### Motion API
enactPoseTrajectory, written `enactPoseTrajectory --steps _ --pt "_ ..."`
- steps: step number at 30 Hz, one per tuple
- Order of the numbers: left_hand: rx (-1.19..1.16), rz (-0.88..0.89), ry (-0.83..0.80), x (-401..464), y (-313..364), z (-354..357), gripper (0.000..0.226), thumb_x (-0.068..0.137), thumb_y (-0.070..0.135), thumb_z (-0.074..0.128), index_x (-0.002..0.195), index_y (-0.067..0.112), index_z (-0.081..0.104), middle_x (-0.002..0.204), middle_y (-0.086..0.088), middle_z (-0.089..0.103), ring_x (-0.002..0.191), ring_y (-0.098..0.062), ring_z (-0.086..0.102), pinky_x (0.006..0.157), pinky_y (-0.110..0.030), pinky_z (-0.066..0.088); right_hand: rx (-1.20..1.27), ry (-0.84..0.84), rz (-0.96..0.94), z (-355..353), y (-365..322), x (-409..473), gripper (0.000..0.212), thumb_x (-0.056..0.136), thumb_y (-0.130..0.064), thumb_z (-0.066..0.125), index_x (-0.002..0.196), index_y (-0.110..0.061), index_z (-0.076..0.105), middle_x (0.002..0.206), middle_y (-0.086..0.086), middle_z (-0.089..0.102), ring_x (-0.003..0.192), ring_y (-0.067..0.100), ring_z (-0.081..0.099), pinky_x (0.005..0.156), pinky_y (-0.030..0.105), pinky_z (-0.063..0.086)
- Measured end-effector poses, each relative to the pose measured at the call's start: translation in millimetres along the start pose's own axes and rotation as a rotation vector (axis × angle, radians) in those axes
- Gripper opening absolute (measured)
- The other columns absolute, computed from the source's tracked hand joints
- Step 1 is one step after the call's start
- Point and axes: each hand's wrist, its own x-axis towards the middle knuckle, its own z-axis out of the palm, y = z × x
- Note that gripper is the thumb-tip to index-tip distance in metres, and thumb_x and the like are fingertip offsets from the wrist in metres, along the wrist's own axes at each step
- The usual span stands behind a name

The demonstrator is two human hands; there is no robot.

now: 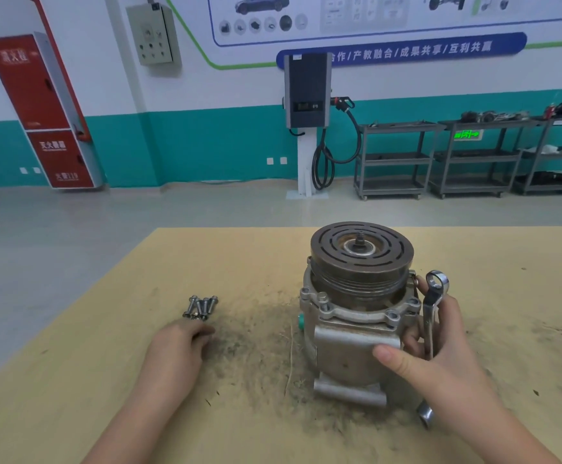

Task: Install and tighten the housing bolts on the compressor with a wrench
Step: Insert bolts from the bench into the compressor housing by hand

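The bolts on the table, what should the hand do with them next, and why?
Probably the left hand should pinch one of the loose bolts. Its fingertips are already at the pile, and the right hand is busy steadying the compressor and holding the wrench.

Compressor (356,323): stands upright on the worktop (139,380), with the pulley (361,252) on top.
Right hand (440,356): holds the compressor body from the right side; the thumb lies on the front of the housing, and the fingers also keep the wrench (431,316) against it.
Wrench: nearly vertical, ring end up, beside the pulley.
Bolts (201,307): a small group lying together, left of the compressor.
Left hand (180,343): its fingertips are at the near ends of the bolts.
Worktop: yellow, with dark dirty marks around the compressor.
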Motion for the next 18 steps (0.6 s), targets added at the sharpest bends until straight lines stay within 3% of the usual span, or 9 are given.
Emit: enactPoseTrajectory --steps 2,4,6,9,11,15,18 --pt "-0.319 0.01 0.094 -5 31 -11 0.023 0.084 0.004 0.074 0.081 0.027 0.078 0.082 0.009 0.075 0.082 -0.009 0.068 0.068 -0.002 0.039 0.003 0.0 0.009 -6 4 4 0.075 0.045 -0.049 0.083 0.108 -0.066 0.046 0.06 -0.014 0.047 0.055 0.001 0.042 0.053 0.01 0.037" --pt "-0.608 0.126 0.096 -11 69 -18 0.024 0.082 0.009 0.076 0.075 0.032 0.077 0.075 0.013 0.074 0.076 0.0 0.068 0.067 -0.002 0.043 0.004 -0.015 0.019 -13 9 7 0.076 0.048 -0.05 0.084 0.111 -0.068 0.046 0.062 -0.011 0.043 0.057 0.004 0.039 0.054 0.014 0.036" --pt "-0.772 0.274 0.096 -17 103 -20 0.022 0.08 0.011 0.078 0.081 0.033 0.077 0.078 0.013 0.074 0.076 -0.001 0.069 0.069 -0.006 0.047 0.017 -0.03 0.035 -19 11 9 0.081 0.053 -0.045 0.084 0.121 -0.065 0.045 0.064 -0.011 0.042 0.058 0.004 0.038 0.056 0.015 0.036" --pt "-0.701 0.454 0.146 -18 129 -13 0.03 0.078 0.011 0.077 0.076 0.04 0.071 0.084 0.02 0.07 0.079 0.001 0.067 0.074 -0.007 0.047 0.037 -0.038 0.05 -21 14 8 0.088 0.051 -0.051 0.085 0.127 -0.065 0.042 0.063 -0.011 0.045 0.058 0.002 0.04 0.055 0.012 0.037" --pt "-0.577 0.513 0.192 -14 130 -8 0.043 0.08 0.005 0.077 0.082 0.046 0.064 0.089 0.021 0.068 0.083 0.004 0.065 0.077 -0.005 0.045 0.042 -0.036 0.047 -20 14 8 0.087 0.049 -0.055 0.085 0.124 -0.066 0.043 0.061 -0.01 0.046 0.057 0.001 0.04 0.053 0.013 0.037" --pt "-0.466 0.557 0.268 -10 121 -2 0.025 0.079 0.002 0.077 0.084 0.027 0.074 0.09 0.023 0.065 0.089 0.007 0.062 0.081 -0.003 0.042 -0.011 -0.027 0.044 -21 15 8 0.083 0.048 -0.058 0.082 0.12 -0.07 0.042 0.061 -0.009 0.043 0.056 0.005 0.038 0.053 0.019 0.035" --pt "-0.515 0.53 0.263 -11 121 0 0.025 0.077 0.003 0.079 0.082 0.027 0.075 0.086 0.02 0.068 0.087 0.006 0.063 0.08 -0.003 0.043 -0.03 -0.038 0.039 -19 11 6 0.073 0.05 -0.063 0.08 0.113 -0.07 0.044 0.061 -0.012 0.045 0.054 0.001 0.039 0.052 0.012 0.035"
